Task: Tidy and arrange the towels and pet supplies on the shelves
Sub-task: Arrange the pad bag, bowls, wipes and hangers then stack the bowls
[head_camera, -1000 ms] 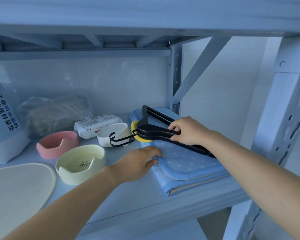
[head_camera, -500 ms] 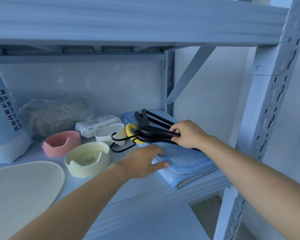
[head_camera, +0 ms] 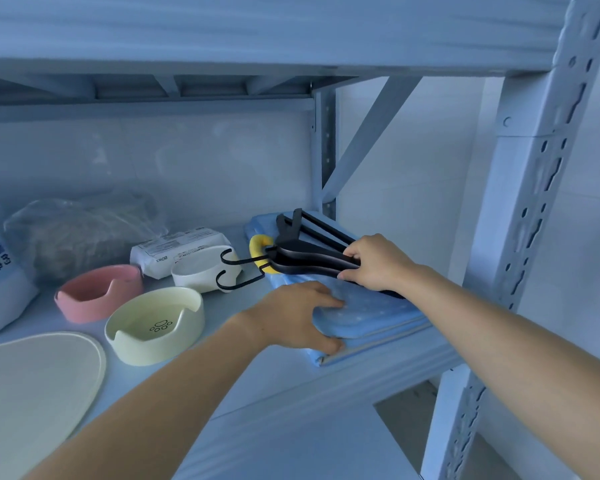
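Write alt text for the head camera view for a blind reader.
On a shelf, the right hand grips black hangers over folded blue towels, whose near corner the left hand holds. A pink bowl, a cream bowl and a white bowl stand to the left.

Bare left hand (head_camera: 291,315) and right hand (head_camera: 378,263), forearms (head_camera: 499,341) bare to the frame edge.

Pale metal shelf rack (head_camera: 278,386), perforated upright (head_camera: 513,237) at R; white wall (head_camera: 413,202) behind; bluish light.
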Demonstrator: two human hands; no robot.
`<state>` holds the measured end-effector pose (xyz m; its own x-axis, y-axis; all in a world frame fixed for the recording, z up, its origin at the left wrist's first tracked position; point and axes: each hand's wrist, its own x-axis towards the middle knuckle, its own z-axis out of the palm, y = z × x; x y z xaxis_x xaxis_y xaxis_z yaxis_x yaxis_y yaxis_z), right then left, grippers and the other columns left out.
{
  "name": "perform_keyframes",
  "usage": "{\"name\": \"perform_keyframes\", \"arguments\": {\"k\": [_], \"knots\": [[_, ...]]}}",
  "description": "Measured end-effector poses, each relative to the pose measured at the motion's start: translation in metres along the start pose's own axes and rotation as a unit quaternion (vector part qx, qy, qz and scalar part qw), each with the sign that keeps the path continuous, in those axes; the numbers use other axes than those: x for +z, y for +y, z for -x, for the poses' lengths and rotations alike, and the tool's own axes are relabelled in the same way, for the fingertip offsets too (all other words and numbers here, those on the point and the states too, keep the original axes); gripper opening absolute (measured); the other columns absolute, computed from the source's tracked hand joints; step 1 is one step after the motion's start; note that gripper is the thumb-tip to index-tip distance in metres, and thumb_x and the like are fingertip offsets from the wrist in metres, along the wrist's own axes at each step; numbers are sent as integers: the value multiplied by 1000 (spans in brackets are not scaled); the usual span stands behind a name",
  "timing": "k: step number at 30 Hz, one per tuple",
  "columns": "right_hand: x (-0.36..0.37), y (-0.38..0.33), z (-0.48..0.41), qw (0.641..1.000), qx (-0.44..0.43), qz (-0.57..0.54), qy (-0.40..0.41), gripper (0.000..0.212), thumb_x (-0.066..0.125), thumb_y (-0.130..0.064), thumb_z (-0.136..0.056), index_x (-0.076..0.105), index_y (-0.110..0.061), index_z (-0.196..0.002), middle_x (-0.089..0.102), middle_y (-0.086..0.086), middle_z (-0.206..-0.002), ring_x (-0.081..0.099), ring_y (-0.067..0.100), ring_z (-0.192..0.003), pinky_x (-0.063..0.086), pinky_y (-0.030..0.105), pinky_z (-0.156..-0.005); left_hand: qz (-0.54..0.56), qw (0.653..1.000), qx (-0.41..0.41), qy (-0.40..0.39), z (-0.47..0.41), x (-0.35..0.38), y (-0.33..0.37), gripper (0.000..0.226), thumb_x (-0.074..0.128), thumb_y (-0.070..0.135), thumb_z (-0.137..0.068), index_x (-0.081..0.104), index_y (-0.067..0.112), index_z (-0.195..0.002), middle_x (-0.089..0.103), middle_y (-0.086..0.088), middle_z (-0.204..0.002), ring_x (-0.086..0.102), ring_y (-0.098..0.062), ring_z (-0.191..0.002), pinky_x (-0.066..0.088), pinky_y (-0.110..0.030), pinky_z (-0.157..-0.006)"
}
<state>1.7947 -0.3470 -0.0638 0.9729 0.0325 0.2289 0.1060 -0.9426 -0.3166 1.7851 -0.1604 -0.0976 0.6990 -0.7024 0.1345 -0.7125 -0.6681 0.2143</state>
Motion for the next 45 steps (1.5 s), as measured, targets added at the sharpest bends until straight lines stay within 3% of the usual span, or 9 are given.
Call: {"name": "perform_keyframes", "arguments": {"k": [4, 8, 10, 12, 16, 19, 24, 32, 45], "knots": [[-6, -1, 4, 1000, 3, 23, 1, 49, 71, -32, -78, 31, -13, -58, 31, 4, -60, 30, 19, -58, 27, 29, -58, 41, 999, 16, -23, 2, -5, -13, 66, 68, 59, -59, 47, 53, -122, 37, 30, -138, 26, 12, -123, 17, -4, -88], [-14, 6, 16, 999, 36, 30, -3, 41, 71, -34, -78, 48, -4, -64, 49, 16, -64, 50, 27, -61, 42, 31, -61, 41, 998, 35, -11, 1, 5, -5, 69, 63, 64, -56, 47, 53, -123, 37, 27, -140, 28, 10, -127, 18, -8, -95], [-17, 10, 22, 999, 39, 27, -3, 43, 71, -35, -78, 60, 6, -89, 63, 24, -92, 61, 35, -89, 52, 43, -78, 29, 999, 45, 5, 1, 10, 2, 71, 60, 66, -57, 47, 51, -125, 37, 23, -142, 29, 6, -129, 19, -11, -97], [-18, 13, 26, 999, 34, 31, -2, 43, 70, -35, -79, 60, 4, -92, 65, 20, -95, 61, 35, -94, 52, 41, -80, 23, 999, 41, 13, 3, 13, 6, 71, 61, 67, -59, 46, 51, -126, 36, 21, -144, 29, 3, -131, 18, -13, -97], [-13, 10, 28, 999, 48, 20, -2, 36, 69, -32, -81, 44, -9, -68, 46, 8, -69, 47, 25, -66, 35, 29, -61, 17, 999, 36, 17, 9, 15, 10, 69, 62, 65, -64, 46, 49, -128, 36, 17, -145, 30, -1, -132, 19, -14, -98], [-12, 7, 30, 999, 52, 13, -7, 34, 69, -32, -81, 57, 0, -86, 62, 14, -86, 60, 30, -84, 50, 34, -74, 8, 999, 41, 22, 14, 16, 14, 70, 59, 67, -65, 46, 46, -130, 37, 13, -145, 31, -3, -132, 22, -16, -99], [-11, 5, 34, 998, 50, 28, -9, 45, 68, -33, -82, 58, 0, -111, 61, 19, -114, 58, 33, -107, 48, 45, -91, 8, 999, 38, 34, 22, 18, 22, 67, 59, 68, -70, 45, 46, -131, 36, 12, -146, 30, -4, -133, 23, -18, -100], [-9, 4, 51, 999, 28, 5, 23, 56, 71, -31, -81, 49, -15, -130, 56, 7, -126, 55, 23, -113, 45, 32, -93, 56, 996, 36, 52, 34, -5, 12, 48, 45, 60, -87, 48, 40, -131, 44, 16, -136, 39, -2, -125, 35, -27, -103], [-5, 24, 63, 996, 14, -46, 70, 44, 68, -19, -84, 55, -18, -126, 59, 5, -124, 54, 19, -114, 42, 27, -96, -1, 989, 26, 146, 32, -21, -14, 42, 60, 36, -85, 49, 41, -126, 45, 21, -130, 43, -1, -118, 48, -32, -87]]}}
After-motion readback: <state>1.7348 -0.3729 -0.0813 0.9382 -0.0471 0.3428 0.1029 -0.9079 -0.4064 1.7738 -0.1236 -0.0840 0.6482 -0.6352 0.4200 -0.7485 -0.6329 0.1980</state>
